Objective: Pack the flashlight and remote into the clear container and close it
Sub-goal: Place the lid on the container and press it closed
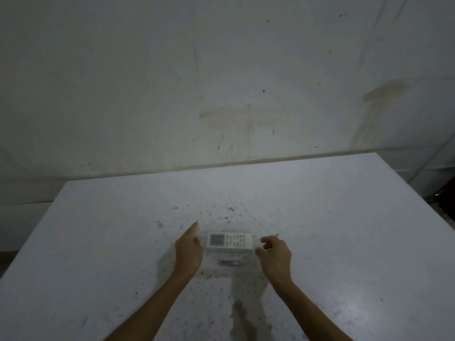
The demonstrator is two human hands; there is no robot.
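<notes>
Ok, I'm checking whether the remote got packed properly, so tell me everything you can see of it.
The white rectangular plastic remote lies flat, face up, long side running left to right, in the far half of the clear plastic container. A grey screen sits at its left end; rows of small buttons fill the rest. A dark slim object, probably the flashlight, lies nearer the person. The left hand and right hand flank the container; contact with the remote isn't visible. Whether a lid is on cannot be told.
</notes>
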